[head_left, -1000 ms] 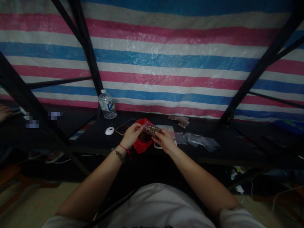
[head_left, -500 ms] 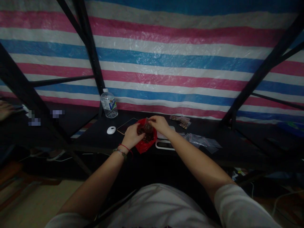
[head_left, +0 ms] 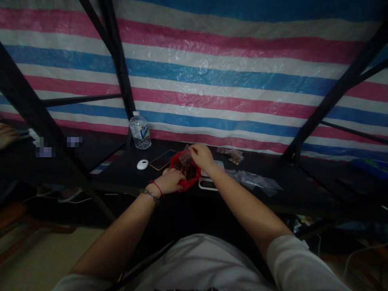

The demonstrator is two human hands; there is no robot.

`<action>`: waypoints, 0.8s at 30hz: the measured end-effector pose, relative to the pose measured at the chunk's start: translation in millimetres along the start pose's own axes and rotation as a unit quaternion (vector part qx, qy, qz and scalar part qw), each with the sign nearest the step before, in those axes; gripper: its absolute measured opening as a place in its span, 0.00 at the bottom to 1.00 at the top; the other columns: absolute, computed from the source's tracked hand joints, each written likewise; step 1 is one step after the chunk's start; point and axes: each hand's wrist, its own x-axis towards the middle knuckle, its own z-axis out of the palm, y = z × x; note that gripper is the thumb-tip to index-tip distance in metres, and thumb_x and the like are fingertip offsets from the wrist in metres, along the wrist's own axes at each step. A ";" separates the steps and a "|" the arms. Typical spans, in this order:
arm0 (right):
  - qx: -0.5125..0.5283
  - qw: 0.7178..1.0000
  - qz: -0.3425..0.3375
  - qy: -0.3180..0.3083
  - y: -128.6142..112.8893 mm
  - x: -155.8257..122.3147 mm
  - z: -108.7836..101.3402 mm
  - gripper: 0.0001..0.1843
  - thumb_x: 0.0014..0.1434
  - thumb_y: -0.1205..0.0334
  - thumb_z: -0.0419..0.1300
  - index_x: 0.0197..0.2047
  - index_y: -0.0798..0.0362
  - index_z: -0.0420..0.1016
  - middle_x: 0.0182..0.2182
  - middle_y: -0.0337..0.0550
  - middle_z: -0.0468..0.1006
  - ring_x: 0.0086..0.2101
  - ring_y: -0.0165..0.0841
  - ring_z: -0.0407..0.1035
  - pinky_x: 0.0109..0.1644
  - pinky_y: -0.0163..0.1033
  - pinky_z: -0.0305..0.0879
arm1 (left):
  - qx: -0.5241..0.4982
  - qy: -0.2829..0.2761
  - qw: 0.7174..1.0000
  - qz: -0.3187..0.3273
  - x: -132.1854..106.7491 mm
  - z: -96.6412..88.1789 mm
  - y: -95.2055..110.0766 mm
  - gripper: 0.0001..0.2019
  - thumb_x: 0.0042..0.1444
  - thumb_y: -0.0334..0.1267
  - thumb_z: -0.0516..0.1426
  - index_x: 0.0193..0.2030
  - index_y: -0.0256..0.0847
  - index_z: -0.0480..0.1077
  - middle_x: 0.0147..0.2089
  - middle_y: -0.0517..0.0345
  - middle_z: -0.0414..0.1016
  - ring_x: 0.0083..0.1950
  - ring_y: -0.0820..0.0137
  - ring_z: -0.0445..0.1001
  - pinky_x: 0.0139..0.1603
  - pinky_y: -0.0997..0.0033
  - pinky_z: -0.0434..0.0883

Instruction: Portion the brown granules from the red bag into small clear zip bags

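Red bag (head_left: 190,184): at its two o'clock, right hand (head_left: 202,157) pinches a clear bag (head_left: 185,157); at eight, left hand (head_left: 171,181), grip I can't tell!

Centre: the red bag (head_left: 190,184) is crinkled plastic. Across the upper frame, the striped sheet (head_left: 212,83) is wrinkled, glossy plastic. Right of centre, the flat pouches (head_left: 254,179) are clear, shiny film. Bottom: the shirt (head_left: 200,262) is matt cloth.

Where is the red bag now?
In the head view, the red bag is just left of the white scale, the left hand at its near-left edge.
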 end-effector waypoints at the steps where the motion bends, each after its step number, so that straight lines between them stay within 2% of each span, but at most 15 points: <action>1: 0.001 1.000 0.004 0.009 -0.6 0.8 -0.3 0.14 0.63 0.64 0.52 0.41 0.55 0.79 0.40 0.48 0.79 0.42 0.36 0.70 0.48 0.38 0.61 | 0.003 0.017 1.000 0.001 1.6 -0.3 0.8 0.06 0.48 0.36 0.58 0.33 0.45 0.77 0.40 0.52 0.77 0.47 0.57 0.72 0.53 0.58 0.61; 4: -0.002 1.000 0.007 -0.010 -3.7 2.8 0.2 0.13 0.62 0.63 0.53 0.40 0.54 0.79 0.40 0.47 0.78 0.41 0.36 0.70 0.48 0.39 0.62 | 0.013 0.074 0.997 0.008 4.7 -6.1 3.0 0.11 0.53 0.32 0.53 0.35 0.44 0.76 0.41 0.51 0.77 0.46 0.60 0.72 0.53 0.60 0.61; 6: -0.007 1.000 0.005 -0.030 -6.2 3.8 0.8 0.12 0.61 0.62 0.53 0.40 0.53 0.79 0.40 0.47 0.78 0.42 0.37 0.70 0.49 0.39 0.62 | 0.020 0.089 0.996 0.016 4.8 -11.0 3.8 0.11 0.54 0.33 0.52 0.37 0.44 0.76 0.41 0.52 0.78 0.47 0.60 0.72 0.53 0.61 0.61; 12: -0.015 0.999 0.026 -0.018 -10.8 9.4 -4.2 0.14 0.62 0.61 0.52 0.40 0.52 0.79 0.40 0.47 0.79 0.41 0.38 0.71 0.47 0.39 0.62 | 0.005 0.053 0.997 0.058 2.9 -11.9 2.1 0.09 0.53 0.34 0.54 0.35 0.45 0.77 0.40 0.54 0.79 0.45 0.63 0.73 0.51 0.66 0.62; 18: -0.035 0.999 0.029 -0.017 -8.8 12.6 0.0 0.14 0.61 0.61 0.52 0.38 0.53 0.79 0.38 0.48 0.80 0.41 0.39 0.71 0.46 0.40 0.62 | 0.040 0.035 0.996 0.068 3.3 -11.0 0.8 0.08 0.54 0.36 0.55 0.34 0.44 0.77 0.38 0.55 0.79 0.43 0.65 0.74 0.48 0.68 0.62; 24: 0.009 0.999 0.029 0.030 -1.1 10.8 5.6 0.12 0.60 0.61 0.54 0.38 0.52 0.79 0.38 0.46 0.81 0.40 0.37 0.72 0.46 0.39 0.63 | 0.060 0.033 0.996 0.063 4.0 -9.0 -0.5 0.07 0.55 0.36 0.56 0.35 0.43 0.77 0.39 0.56 0.79 0.43 0.66 0.73 0.48 0.69 0.62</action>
